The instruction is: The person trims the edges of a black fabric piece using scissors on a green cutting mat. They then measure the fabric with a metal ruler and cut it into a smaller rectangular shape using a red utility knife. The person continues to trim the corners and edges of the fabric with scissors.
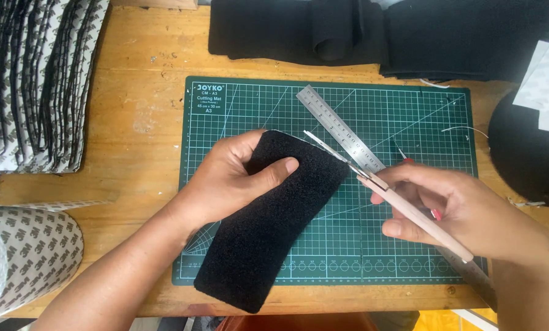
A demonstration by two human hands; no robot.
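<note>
Soft black felt strip (268, 227) (light, floppy) is gripped by the left hand (231, 178); right hand (452, 208) holds a cutter (409, 208).

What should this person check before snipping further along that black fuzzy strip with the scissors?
1. Left hand grips the black strip: ok.
2. Left fingers clear of the blades: ok, thumb sits back from the edge.
3. Scissors held in the right hand, blades at the strip's upper edge: ok.
4. Steel ruler out of the blades' way: not ok, it lies right under them.
5. Strip over the green cutting mat: ok.
</note>
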